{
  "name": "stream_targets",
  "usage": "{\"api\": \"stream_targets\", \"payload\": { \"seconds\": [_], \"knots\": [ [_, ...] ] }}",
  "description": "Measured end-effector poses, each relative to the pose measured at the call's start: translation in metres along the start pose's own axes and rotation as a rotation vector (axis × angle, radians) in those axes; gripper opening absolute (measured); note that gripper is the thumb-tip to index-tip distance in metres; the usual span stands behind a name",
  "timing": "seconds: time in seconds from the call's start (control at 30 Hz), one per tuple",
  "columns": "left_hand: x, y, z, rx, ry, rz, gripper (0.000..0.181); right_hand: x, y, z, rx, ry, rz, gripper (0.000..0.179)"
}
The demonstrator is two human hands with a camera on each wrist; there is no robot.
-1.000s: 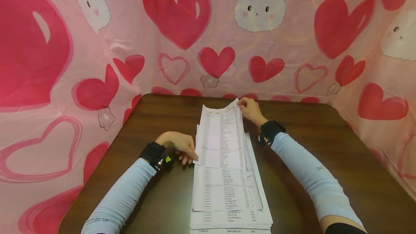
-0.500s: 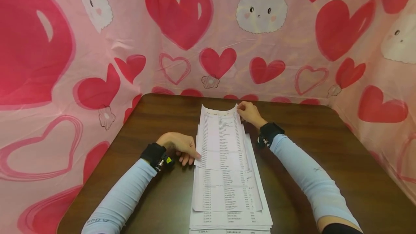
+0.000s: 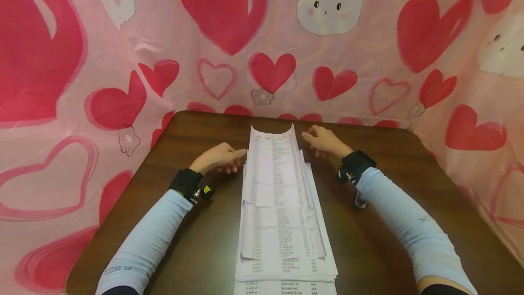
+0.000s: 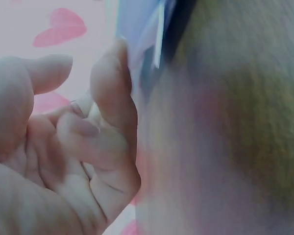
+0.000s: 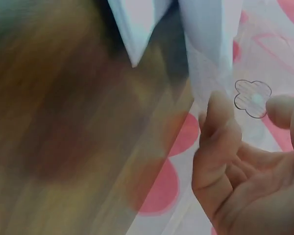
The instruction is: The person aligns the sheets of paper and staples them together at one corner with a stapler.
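Printed paper sheets (image 3: pixel 272 172) lie in a long overlapping stack down the middle of the table, the far corners of the topmost one curling upward. Beside its left edge is my left hand (image 3: pixel 221 156), fingers loosely bent and the index fingertip close to the paper. In the left wrist view, thumb and index finger stand apart with nothing between them. To the right of the curled far corner hovers my right hand (image 3: pixel 325 141), a small gap from the sheet in the head view. The right wrist view shows its fingers (image 5: pixel 216 132) loosely bent, holding nothing, near a hanging paper edge (image 5: pixel 210 54).
The brown wooden table (image 3: pixel 196 240) has rounded far corners. A pink curtain (image 3: pixel 229 81) with hearts and rabbits surrounds it at the back and sides. Under the right forearm lies a small clear object (image 3: pixel 360 199), partly covered by the sleeve.
My right hand has let go of the sheet's far right corner and shifted right. My left hand has left the sheet's lower left edge and moved farther up along it.
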State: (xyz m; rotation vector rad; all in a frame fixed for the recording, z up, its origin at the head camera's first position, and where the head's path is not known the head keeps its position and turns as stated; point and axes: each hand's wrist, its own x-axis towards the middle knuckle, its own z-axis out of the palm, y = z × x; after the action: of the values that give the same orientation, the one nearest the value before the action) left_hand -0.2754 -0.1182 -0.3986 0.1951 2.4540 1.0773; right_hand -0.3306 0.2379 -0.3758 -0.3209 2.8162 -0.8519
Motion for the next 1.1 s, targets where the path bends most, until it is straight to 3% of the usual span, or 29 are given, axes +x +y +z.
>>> {"api": "stream_targets", "payload": {
  "seconds": [0.1,0.27,0.53,0.7,0.9,1.1],
  "knots": [
    [0.004,-0.002,0.003,-0.015,0.006,-0.026,0.050,-0.010,0.007,0.000,-0.019,-0.079,0.019,0.062],
    [0.005,-0.002,0.008,-0.036,-0.014,-0.004,0.047,-0.025,0.014,0.006,0.014,-0.186,0.032,0.063],
    [0.010,-0.001,0.017,-0.053,-0.026,-0.035,0.044,-0.033,0.021,0.018,0.118,-0.282,0.094,0.073],
    [0.012,0.000,0.020,-0.094,-0.031,-0.054,0.045,-0.032,0.027,0.024,0.240,-0.292,0.140,0.081],
    [0.015,0.000,0.023,-0.131,-0.028,-0.085,0.049,-0.031,0.026,0.030,0.295,-0.289,0.167,0.081],
    [0.020,0.002,0.028,-0.136,0.002,-0.065,0.034,-0.032,0.024,0.035,0.326,-0.266,0.164,0.075]
  ]
}}
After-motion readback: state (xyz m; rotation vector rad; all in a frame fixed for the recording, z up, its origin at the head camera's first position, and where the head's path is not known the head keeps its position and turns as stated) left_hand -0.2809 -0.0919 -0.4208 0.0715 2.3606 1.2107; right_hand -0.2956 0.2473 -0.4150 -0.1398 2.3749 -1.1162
